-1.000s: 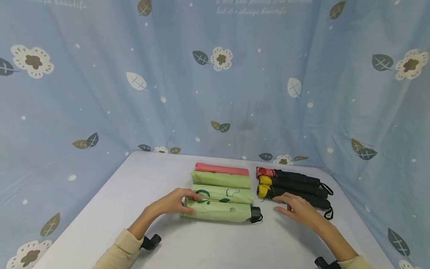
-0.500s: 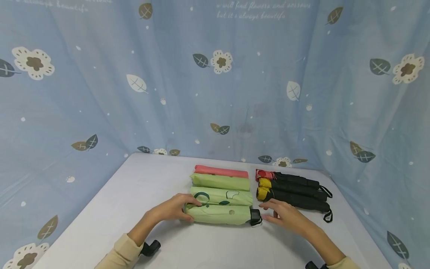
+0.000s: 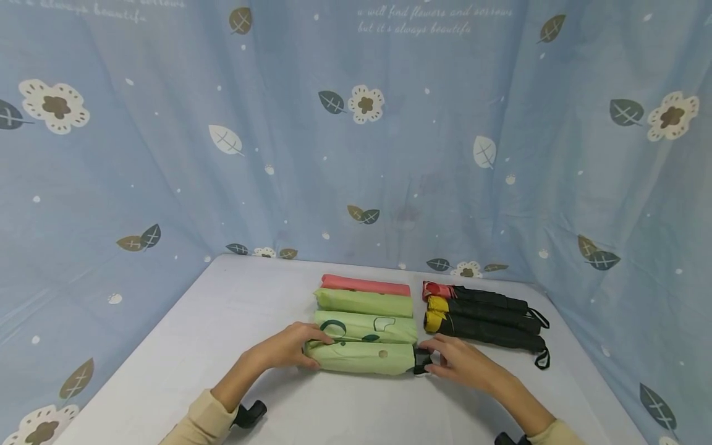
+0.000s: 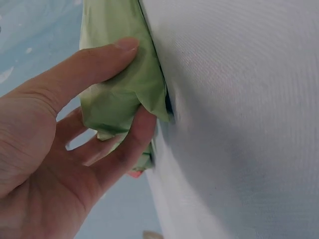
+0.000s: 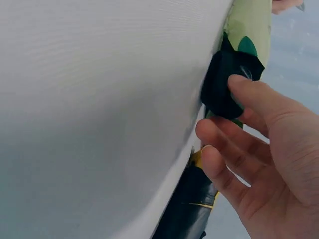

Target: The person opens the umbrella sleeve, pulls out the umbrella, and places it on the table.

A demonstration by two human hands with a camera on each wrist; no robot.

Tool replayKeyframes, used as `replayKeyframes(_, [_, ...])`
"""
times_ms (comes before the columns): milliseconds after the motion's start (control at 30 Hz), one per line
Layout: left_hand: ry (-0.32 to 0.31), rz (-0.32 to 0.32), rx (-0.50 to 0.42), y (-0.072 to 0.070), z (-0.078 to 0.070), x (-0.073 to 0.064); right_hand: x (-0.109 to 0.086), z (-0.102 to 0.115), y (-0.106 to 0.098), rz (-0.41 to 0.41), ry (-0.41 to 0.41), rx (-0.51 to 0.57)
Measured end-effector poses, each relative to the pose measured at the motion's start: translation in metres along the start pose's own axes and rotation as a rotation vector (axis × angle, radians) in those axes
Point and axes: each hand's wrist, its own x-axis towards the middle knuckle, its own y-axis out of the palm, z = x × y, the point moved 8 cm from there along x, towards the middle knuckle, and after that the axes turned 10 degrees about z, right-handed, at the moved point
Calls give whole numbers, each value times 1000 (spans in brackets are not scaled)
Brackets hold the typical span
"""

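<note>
The frontmost of the folding umbrellas in the left row is a light green umbrella [image 3: 361,360], lying crosswise on the white table. My left hand [image 3: 285,347] pinches its left end. In the left wrist view the thumb lies over the green cloth [image 4: 117,94] and a fingertip sits at its lower corner. At the other end, my right hand [image 3: 464,363] holds the black handle [image 5: 219,82]; the right wrist view has the thumb on its face and the other fingers curled beneath. Directly behind it lies a green umbrella with a leaf print [image 3: 364,329].
Farther back in that row are a plainer green umbrella [image 3: 367,303] and a pink one [image 3: 364,284]. To the right lie two black umbrellas with yellow ends, one in front [image 3: 489,331], and a black one with a red end [image 3: 492,296]. A blue flowered curtain [image 3: 411,154] borders the table.
My right hand has moved left from beside the black umbrellas and taken hold of the green umbrella's handle. My left hand stays at the left end, its fingers slightly closer round it.
</note>
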Motion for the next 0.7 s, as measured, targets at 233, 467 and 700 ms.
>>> replayKeyframes(233, [-36,24,7,2,-2,1,6,0,3,12,18,-24])
replayKeyframes(467, [-90,35,72,8,3,8,11,6,5,17,34,-148])
replayKeyframes(700, [-63,3,123,3,-2,8,12,6,2,35,42,-143])
